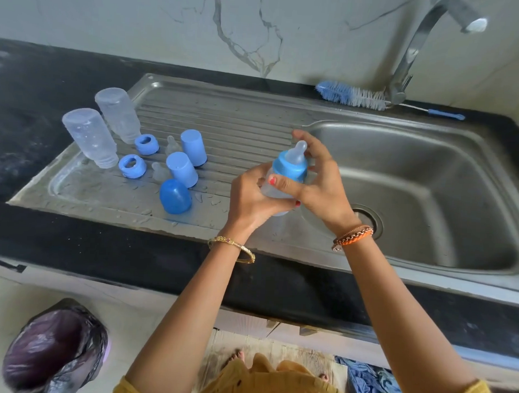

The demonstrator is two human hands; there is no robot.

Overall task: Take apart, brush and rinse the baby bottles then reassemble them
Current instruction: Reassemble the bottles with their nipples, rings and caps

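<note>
A clear baby bottle [270, 191] with a blue collar [291, 166] and clear teat [297, 152] is held over the drainboard's right end. My left hand [252, 200] grips its body from below. My right hand [317, 180] wraps around the collar and upper body. Two clear bottle bodies [91, 137] [117, 114] stand upside down on the drainboard [240, 119]. Beside them lie two blue collars [132, 166] [147, 144], two clear teats [160, 172] [172, 144] and three blue caps [182, 169] [194, 147] [175, 196].
The steel sink basin [414, 184] lies to the right, with a curved tap [416, 49] above it. A blue and white bottle brush [353, 95] rests on the back rim. A bin with a dark liner [56, 348] stands on the floor at lower left.
</note>
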